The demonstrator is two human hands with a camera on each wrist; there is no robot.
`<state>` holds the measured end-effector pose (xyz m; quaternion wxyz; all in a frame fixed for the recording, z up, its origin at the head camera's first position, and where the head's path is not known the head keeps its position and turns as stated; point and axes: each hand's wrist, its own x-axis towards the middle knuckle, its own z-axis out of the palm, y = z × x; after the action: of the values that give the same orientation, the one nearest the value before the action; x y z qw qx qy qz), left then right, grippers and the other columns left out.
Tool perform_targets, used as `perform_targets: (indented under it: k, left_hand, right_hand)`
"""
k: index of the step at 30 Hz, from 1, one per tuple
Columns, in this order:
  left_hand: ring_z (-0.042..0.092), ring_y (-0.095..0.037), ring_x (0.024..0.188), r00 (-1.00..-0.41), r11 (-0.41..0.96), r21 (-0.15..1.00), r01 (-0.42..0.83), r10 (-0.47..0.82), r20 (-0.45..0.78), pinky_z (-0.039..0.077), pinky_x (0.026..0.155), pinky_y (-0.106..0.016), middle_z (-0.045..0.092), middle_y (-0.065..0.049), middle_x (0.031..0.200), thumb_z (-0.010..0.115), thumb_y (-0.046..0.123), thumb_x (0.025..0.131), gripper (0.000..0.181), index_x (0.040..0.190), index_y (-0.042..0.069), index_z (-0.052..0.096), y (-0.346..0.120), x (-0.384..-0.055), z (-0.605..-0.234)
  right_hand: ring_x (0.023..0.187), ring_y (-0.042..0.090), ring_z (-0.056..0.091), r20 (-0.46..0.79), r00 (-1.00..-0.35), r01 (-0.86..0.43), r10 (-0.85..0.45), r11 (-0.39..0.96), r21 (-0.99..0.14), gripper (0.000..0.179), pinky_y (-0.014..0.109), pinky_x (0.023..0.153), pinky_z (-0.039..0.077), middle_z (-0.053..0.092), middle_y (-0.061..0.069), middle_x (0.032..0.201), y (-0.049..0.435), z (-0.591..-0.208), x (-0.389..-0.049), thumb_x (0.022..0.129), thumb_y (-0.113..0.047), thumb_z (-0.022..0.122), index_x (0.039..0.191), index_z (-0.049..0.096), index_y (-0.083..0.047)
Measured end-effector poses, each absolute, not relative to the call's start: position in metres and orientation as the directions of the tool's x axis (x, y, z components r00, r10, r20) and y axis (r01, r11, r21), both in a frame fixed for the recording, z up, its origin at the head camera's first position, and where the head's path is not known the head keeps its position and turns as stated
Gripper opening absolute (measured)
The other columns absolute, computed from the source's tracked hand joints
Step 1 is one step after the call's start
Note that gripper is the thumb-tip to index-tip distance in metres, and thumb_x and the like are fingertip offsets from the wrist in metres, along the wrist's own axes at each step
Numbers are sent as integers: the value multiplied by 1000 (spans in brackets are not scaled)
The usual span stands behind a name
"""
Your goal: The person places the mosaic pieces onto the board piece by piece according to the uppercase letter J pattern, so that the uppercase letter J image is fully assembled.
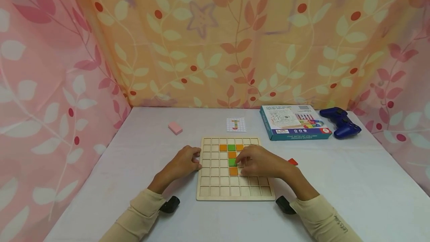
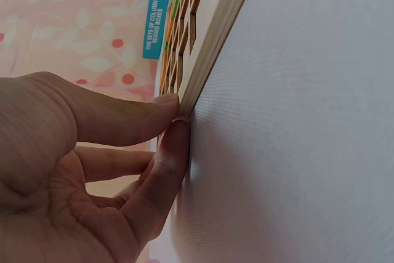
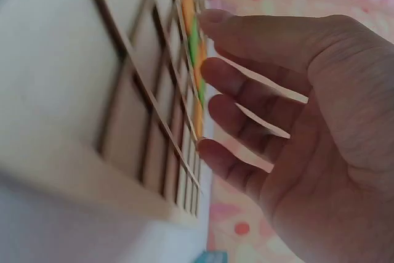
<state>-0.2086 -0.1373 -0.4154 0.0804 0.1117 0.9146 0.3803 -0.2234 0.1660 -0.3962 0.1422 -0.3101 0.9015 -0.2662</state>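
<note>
A square wooden grid board (image 1: 215, 191) lies on the table with orange and green square tiles in its cells. A row holds an orange tile (image 1: 223, 147), a green tile (image 1: 231, 147) and another orange one; a column of tiles runs down from the green one. My left hand (image 1: 183, 161) pinches the board's left edge between thumb and forefinger, as the left wrist view shows. Over the tile column, my right hand (image 1: 260, 161) has its fingers spread and loosely bent, fingertips at the board's surface. No piece shows between them. The hand covers cells right of the column.
A small card (image 1: 236, 124) with a grid pattern lies behind the board. A pink block (image 1: 175, 128) sits back left. At back right are a flat box (image 1: 295, 122) and a blue game controller (image 1: 340, 122). A red piece (image 1: 293, 161) lies by the right wrist.
</note>
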Motion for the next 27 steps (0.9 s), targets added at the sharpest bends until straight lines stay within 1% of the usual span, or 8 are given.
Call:
perform_targets:
  k: [5, 7, 11, 14, 20, 27]
  left_hand:
    - [62, -20, 95, -960, 686, 710, 159, 276, -51, 56, 82, -35, 62, -14, 112, 82, -6, 85, 60, 139, -15, 59, -139, -210, -415]
    - [62, -20, 95, -960, 684, 711, 160, 276, -49, 56, 82, -35, 62, -14, 112, 82, -6, 85, 60, 139, -16, 59, -139, -210, -415]
    - [62, -19, 94, -960, 685, 711, 159, 277, -52, 56, 82, -35, 62, -14, 112, 82, -6, 85, 60, 139, -16, 59, -138, -210, -414]
    - [62, -19, 94, -959, 687, 710, 157, 277, -55, 56, 81, -35, 62, -14, 113, 82, -5, 85, 60, 140, -15, 59, -138, -210, -414]
    - [62, -19, 94, -960, 685, 714, 144, 271, -66, 56, 80, -34, 62, -14, 113, 81, -6, 85, 60, 140, -15, 58, -138, -209, -413]
    - [61, -19, 94, -960, 681, 719, 140, 272, -70, 55, 80, -34, 62, -14, 113, 82, -6, 85, 61, 140, -15, 58, -137, -209, -414]
  right_hand:
    - [102, 20, 58, -154, -814, -361, -560, 696, -621, 34, 37, 90, 53, 70, -2, 107, 189, -386, -229, 87, -20, 88, 120, 78, -16]
    - [102, 22, 57, -193, -833, -300, -519, 716, -630, 38, 38, 86, 54, 69, 1, 108, 198, -382, -232, 85, -18, 89, 122, 78, -15]
    - [102, 24, 56, -228, -866, -230, -445, 760, -608, 41, 36, 78, 54, 67, 3, 107, 219, -377, -237, 84, -17, 88, 123, 77, -16]
    - [102, 25, 57, -225, -883, -218, -413, 783, -583, 42, 36, 79, 53, 67, 4, 109, 235, -375, -241, 84, -17, 87, 124, 77, -16]
    - [101, 24, 58, -226, -891, -218, -394, 807, -549, 45, 36, 82, 50, 67, 5, 110, 266, -374, -247, 83, -18, 86, 126, 75, -14]
    - [99, 25, 58, -235, -891, -196, -389, 795, -574, 49, 36, 82, 51, 68, 7, 108, 292, -384, -251, 78, -13, 89, 125, 75, -9]
